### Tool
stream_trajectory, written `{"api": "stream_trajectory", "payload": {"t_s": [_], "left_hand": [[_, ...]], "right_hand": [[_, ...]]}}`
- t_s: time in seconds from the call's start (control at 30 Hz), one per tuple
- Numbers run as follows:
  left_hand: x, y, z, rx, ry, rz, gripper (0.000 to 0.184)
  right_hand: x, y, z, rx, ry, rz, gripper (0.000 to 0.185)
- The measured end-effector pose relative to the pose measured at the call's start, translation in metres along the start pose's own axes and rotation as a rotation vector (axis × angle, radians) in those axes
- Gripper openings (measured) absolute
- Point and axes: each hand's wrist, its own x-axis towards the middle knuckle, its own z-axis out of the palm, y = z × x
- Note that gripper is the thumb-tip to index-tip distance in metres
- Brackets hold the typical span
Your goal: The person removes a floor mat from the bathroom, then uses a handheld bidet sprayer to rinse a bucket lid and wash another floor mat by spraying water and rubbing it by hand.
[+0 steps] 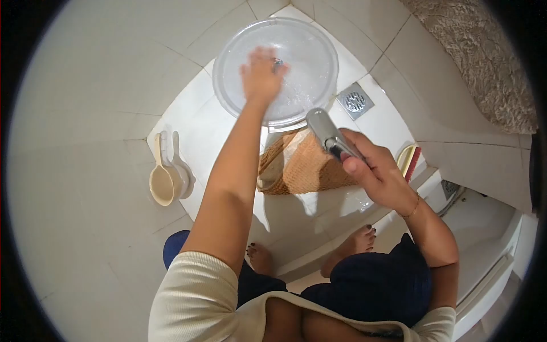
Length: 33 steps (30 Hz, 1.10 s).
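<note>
My left hand [263, 75] reaches into a round, translucent plastic basin [222, 94], its fingers apart and slightly blurred over the basin's inside. Whether the palm touches the plastic I cannot tell. Beside the hand is a small grey metallic spot that I cannot make out. My right hand [379, 171] is wrapped round a silver handheld sprayer [323, 126], whose head points up and left at the basin. Water drops and streaks show on the basin's wall nearest the sprayer. Below the basin lies a brown textured mat [319, 168], bunched up and partly behind the sprayer.
A beige dipper [162, 185] hangs on the left tiled wall. A square metal floor drain [355, 101] lies right of the basin. Farther right are a brush with red bristles [412, 162] and a shaggy beige mat [484, 62]. My bare feet [348, 251] stand close below.
</note>
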Motion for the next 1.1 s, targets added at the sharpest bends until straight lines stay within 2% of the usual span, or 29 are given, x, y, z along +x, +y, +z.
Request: {"api": "stream_trajectory", "payload": {"t_s": [0.03,0.1,0.13,0.2,0.23,0.3,0.33,0.4,0.43,0.5,0.57,0.63,0.73,0.77,0.83,0.87,0.93,0.97,1.07,1.1], "left_hand": [[0.002,-0.001,0.001,-0.004,-0.002,0.002,0.059],[0.000,-0.002,0.006,0.145,0.131,-0.134,0.054],[-0.005,0.001,0.013,0.151,0.125,-0.131,0.054],[-0.012,0.018,0.031,0.046,-0.006,0.377,0.052],[-0.019,0.025,0.027,0.044,-0.008,0.376,0.052],[-0.035,0.034,0.016,-0.273,-0.269,0.643,0.050],[-0.046,0.032,0.010,-0.274,-0.264,0.636,0.050],[-0.071,0.022,-0.006,-0.468,-0.391,0.557,0.045],[-0.083,0.014,-0.020,-0.467,-0.390,0.547,0.045],[-0.101,-0.009,-0.054,-0.384,-0.527,0.485,0.041],[-0.106,-0.032,-0.078,-0.152,-0.566,0.434,0.044],[-0.109,-0.055,-0.091,0.369,-0.412,0.333,0.047],[-0.104,-0.072,-0.090,0.550,-0.290,0.281,0.054],[-0.095,-0.075,-0.082,0.549,-0.294,0.282,0.054],[-0.066,-0.082,-0.055,0.578,-0.132,0.117,0.064],[-0.054,-0.081,-0.039,0.576,-0.126,0.114,0.064],[-0.038,-0.067,-0.015,0.430,0.057,-0.125,0.071],[-0.037,-0.056,-0.006,0.433,0.055,-0.120,0.071],[-0.072,-0.027,-0.014,0.169,-0.167,0.024,0.081],[-0.076,-0.030,-0.017,0.173,-0.164,0.024,0.081]], "right_hand": [[-0.002,-0.002,-0.002,0.010,0.012,0.088,0.046],[-0.002,-0.002,-0.001,0.031,0.022,0.093,0.046],[-0.002,-0.002,0.001,0.058,0.027,0.093,0.047],[-0.003,0.006,0.005,0.071,0.021,0.057,0.046],[-0.004,0.007,0.008,0.076,0.009,0.021,0.046],[-0.007,0.004,0.006,0.055,0.000,0.054,0.046],[-0.008,0.001,0.005,0.034,-0.011,0.083,0.045],[-0.011,-0.001,0.003,0.062,-0.004,0.101,0.045],[-0.013,-0.001,0.004,0.094,0.013,0.123,0.045],[-0.013,-0.001,0.003,0.108,0.044,0.122,0.046],[-0.014,0.001,0.003,0.125,0.081,0.122,0.047],[-0.015,0.004,0.002,0.121,0.103,0.151,0.047],[-0.015,0.006,0.001,0.119,0.098,0.183,0.047],[-0.015,0.006,0.001,0.120,0.095,0.191,0.047],[-0.016,0.003,0.003,0.059,0.081,0.140,0.047],[-0.015,0.000,0.002,0.054,0.079,0.136,0.047],[-0.018,-0.004,0.003,0.087,0.032,0.144,0.048],[-0.019,-0.003,0.000,0.091,0.036,0.146,0.048],[-0.021,-0.001,-0.002,0.091,0.057,0.124,0.048],[-0.022,0.001,-0.004,0.115,0.064,0.144,0.048]]}}
